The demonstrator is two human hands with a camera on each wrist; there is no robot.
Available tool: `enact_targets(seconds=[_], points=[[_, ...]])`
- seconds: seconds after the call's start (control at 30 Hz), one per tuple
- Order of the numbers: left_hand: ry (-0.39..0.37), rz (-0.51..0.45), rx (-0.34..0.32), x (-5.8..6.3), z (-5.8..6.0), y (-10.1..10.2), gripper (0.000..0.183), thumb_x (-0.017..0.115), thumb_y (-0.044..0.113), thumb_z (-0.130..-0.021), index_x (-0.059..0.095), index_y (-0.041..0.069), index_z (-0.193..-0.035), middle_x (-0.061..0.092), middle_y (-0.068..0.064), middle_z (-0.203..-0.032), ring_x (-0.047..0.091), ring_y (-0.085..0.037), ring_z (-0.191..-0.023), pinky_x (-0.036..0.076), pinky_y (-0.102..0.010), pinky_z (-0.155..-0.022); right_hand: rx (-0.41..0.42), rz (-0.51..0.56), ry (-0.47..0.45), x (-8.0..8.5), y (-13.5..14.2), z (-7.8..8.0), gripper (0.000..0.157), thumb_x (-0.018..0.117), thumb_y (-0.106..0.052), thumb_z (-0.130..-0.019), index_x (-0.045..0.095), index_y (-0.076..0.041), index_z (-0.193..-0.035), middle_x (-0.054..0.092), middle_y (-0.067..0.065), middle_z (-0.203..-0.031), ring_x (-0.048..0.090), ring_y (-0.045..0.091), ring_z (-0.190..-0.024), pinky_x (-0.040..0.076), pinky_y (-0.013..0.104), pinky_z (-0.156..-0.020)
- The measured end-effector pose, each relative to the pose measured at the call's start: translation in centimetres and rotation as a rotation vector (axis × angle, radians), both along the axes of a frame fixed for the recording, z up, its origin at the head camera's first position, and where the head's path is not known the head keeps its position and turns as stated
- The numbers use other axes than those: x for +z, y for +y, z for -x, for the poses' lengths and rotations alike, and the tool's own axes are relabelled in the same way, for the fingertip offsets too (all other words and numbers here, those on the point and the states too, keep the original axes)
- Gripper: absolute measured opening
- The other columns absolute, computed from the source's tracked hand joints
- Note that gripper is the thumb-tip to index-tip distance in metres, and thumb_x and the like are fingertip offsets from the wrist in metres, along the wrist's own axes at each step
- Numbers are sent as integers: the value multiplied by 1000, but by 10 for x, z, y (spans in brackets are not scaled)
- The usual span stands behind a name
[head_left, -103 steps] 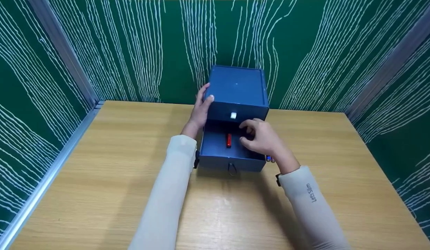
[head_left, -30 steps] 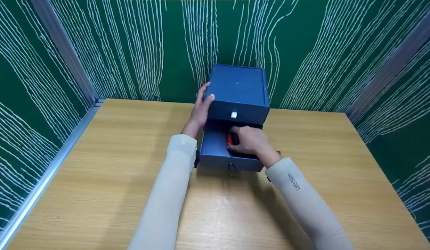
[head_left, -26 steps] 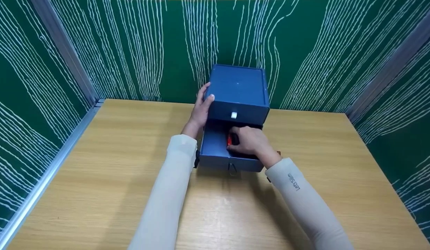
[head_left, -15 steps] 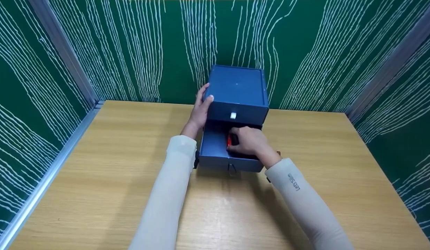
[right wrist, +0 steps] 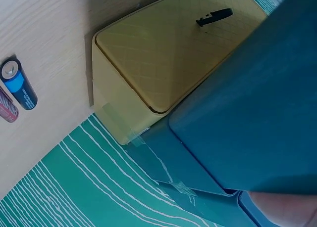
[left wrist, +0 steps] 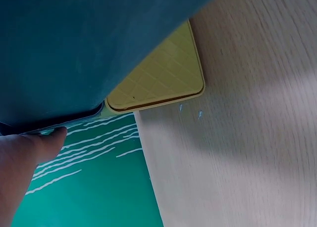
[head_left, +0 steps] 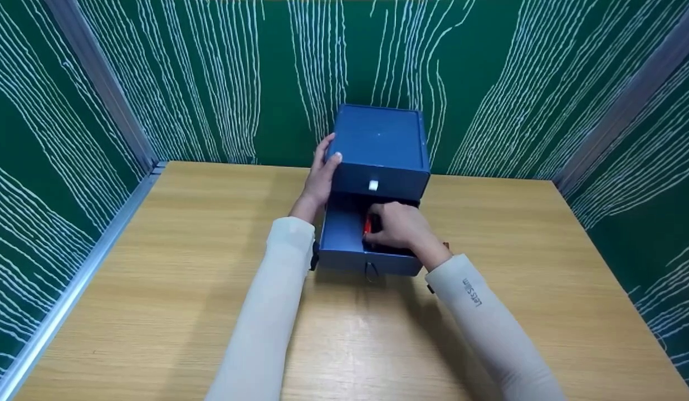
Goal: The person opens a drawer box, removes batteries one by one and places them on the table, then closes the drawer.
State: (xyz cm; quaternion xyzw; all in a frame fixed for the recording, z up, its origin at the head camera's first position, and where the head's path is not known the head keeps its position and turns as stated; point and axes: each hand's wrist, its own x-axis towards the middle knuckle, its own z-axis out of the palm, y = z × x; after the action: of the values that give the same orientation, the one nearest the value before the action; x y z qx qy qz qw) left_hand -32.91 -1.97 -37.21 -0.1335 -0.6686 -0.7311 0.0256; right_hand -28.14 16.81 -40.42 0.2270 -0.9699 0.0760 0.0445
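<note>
A blue drawer box (head_left: 380,133) with a white knob stands at the back of the table. Below its top section, an open blue drawer (head_left: 341,259) juts forward. Against the box's left side rests my left hand (head_left: 320,181), thumb near the front top corner and fingers along the side. My right hand (head_left: 401,225) reaches into the open drawer. Its thumb and index finger pinch a small red cylinder (head_left: 367,227), partly hidden by the hand. The right wrist view shows the open drawer's underside (right wrist: 257,113) and only a fingertip, not the cylinder.
Under the open drawer is a yellow drawer front (right wrist: 153,54) with a black handle (right wrist: 215,17). Two batteries, one blue and black (right wrist: 20,86) and one red (right wrist: 7,107), lie on the table to the right. A green wall (head_left: 277,83) rises close behind.
My right hand has moved left and down inside the drawer, from beside the red cylinder to pinching it. Through the last second both hands have stayed almost still.
</note>
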Motion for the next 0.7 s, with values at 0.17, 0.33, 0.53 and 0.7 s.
enact_targets(seconds=[0.17,0.33,0.53,0.7], points=[[-8,-3,1,-3,3,0,50,40,32,-89,24,31,-136,20,0,-143,29,-19,-125,22,-43,-102,-19,16,-2,1,-1,-1,46,63,-53,-63,61,-20,-94,58,-7,-72,52,13,-61,45,32,-59],[-21,6,-3,3,-3,0,50,39,32,-89,22,30,-136,20,-1,-143,29,-21,-124,23,-45,-101,-19,26,-12,1,-1,-2,45,64,-52,-63,60,-20,-95,55,-7,-66,50,12,-57,40,28,-52],[-23,34,-5,3,-6,-1,51,39,33,-89,20,31,-137,19,-2,-144,28,-22,-125,23,-46,-101,-12,22,0,1,-1,-3,45,64,-52,-63,61,-21,-95,55,-8,-68,50,11,-57,40,28,-51],[11,27,-9,3,-5,-1,51,38,31,-90,20,27,-138,17,-3,-144,26,-22,-126,21,-46,-102,21,33,25,2,-1,-4,39,63,-49,-64,60,-20,-89,54,-7,-66,49,12,-57,38,28,-51]])
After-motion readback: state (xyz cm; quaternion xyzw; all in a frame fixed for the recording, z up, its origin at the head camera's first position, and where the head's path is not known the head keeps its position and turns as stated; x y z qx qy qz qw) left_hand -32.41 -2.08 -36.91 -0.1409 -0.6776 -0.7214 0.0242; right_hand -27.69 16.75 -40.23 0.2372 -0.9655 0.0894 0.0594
